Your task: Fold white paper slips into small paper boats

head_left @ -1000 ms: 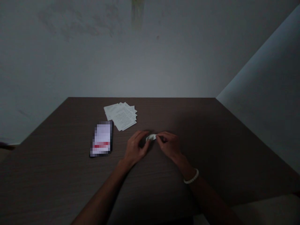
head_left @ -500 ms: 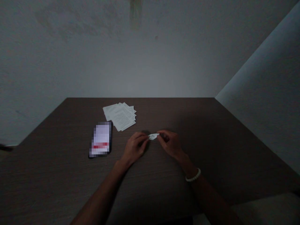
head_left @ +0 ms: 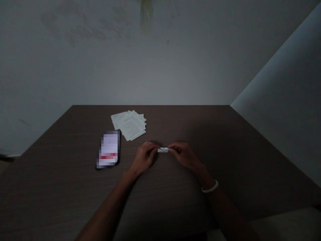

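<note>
Left hand (head_left: pixel 145 155) and right hand (head_left: pixel 185 154) pinch opposite ends of a small folded paper strip (head_left: pixel 163 150), which uneven pulling could tear.

No readable text: print on paper sheets (head_left: pixel 130 124) too small, phone screen (head_left: pixel 109 147) pixelated.

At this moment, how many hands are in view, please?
2. The left hand pinches the left end of the small paper; the right hand pinches its right end. No other hand shows, and neither is hidden.
</note>
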The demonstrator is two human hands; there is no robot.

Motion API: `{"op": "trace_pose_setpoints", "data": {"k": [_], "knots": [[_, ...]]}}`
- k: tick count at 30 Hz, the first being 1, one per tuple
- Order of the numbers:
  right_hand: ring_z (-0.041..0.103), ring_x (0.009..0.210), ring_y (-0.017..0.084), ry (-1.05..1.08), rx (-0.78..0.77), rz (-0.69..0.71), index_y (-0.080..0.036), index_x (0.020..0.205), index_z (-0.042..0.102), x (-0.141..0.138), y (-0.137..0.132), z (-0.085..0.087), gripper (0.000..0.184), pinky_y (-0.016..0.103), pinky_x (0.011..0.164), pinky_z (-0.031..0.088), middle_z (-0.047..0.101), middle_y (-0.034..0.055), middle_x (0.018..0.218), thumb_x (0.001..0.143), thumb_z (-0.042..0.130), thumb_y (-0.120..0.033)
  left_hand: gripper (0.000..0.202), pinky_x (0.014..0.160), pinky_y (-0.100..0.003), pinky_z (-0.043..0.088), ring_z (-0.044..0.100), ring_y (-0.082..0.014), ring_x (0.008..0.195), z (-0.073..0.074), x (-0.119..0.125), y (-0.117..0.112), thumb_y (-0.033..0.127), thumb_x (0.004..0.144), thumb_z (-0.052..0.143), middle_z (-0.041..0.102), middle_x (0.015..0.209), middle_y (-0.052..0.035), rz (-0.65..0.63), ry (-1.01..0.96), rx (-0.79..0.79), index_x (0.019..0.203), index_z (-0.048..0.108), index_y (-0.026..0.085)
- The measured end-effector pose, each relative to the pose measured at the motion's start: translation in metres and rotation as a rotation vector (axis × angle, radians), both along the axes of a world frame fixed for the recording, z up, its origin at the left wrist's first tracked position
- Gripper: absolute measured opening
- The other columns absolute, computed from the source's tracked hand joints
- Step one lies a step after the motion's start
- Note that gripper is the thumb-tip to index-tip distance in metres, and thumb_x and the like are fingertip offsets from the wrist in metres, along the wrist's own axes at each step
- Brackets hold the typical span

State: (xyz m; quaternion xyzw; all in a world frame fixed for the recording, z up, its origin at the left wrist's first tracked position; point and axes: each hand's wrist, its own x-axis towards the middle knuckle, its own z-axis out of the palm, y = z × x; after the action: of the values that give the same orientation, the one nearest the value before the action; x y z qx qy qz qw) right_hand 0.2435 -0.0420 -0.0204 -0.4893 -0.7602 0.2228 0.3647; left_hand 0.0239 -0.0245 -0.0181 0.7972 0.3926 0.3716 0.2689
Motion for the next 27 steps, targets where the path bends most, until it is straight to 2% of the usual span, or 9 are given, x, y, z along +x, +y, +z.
{"op": "trace_pose_setpoints", "data": {"k": [6,9,13,18,27], "knots": [[0.066,0.078,0.016,0.051,-0.034,-0.039,-0.02,0.09,0.07,0.014,0.011,0.001,0.014,0.026,0.071,0.047,0.073,0.0042,0.088,0.087,0.057,-0.023,0.028,0.083,-0.036,0.05,0.062,-0.0211,0.096,0.002,0.0,-0.003,0.029,0.091,0.049,0.067,0.11,-0.0083,0.127,-0.009,-0.022,0.114,0.062,0.019],[0.065,0.074,0.016,0.024,-0.06,-0.077,-0.018,0.091,0.07,0.034,0.028,0.005,0.017,0.026,0.067,0.047,0.073,0.0045,0.085,0.086,0.055,-0.024,0.026,0.083,-0.037,0.051,0.063,-0.0214,0.096,0.003,0.0,-0.003,0.028,0.091,0.049,0.068,0.108,-0.0082,0.126,0.008,-0.01,0.11,0.064,0.019],[0.063,0.069,0.016,-0.048,-0.021,-0.1,-0.016,0.091,0.071,0.064,0.063,0.008,0.019,0.026,0.065,0.045,0.072,0.0049,0.082,0.084,0.055,-0.023,0.021,0.086,-0.038,0.05,0.063,-0.0211,0.096,0.002,0.0,-0.001,0.027,0.092,0.049,0.069,0.101,-0.0077,0.101,0.008,0.01,0.099,0.067,0.018],[0.06,0.065,0.015,-0.155,-0.011,-0.12,-0.016,0.089,0.072,0.084,0.101,0.001,0.02,0.025,0.063,0.042,0.072,0.0049,0.08,0.082,0.053,-0.019,0.019,0.084,-0.036,0.05,0.064,-0.0202,0.092,-0.001,-0.001,0.0,0.026,0.092,0.049,0.069,0.097,-0.0072,0.108,-0.013,0.013,0.094,0.067,0.018],[0.059,0.064,0.017,-0.165,0.011,-0.19,-0.016,0.093,0.072,0.098,0.125,-0.013,0.023,0.027,0.064,0.043,0.071,0.006,0.078,0.083,0.052,-0.02,0.017,0.081,-0.036,0.051,0.065,-0.0205,0.089,0.001,0.001,-0.003,0.023,0.09,0.05,0.069,0.093,-0.0068,0.127,-0.002,0.017,0.092,0.067,0.019]]}}
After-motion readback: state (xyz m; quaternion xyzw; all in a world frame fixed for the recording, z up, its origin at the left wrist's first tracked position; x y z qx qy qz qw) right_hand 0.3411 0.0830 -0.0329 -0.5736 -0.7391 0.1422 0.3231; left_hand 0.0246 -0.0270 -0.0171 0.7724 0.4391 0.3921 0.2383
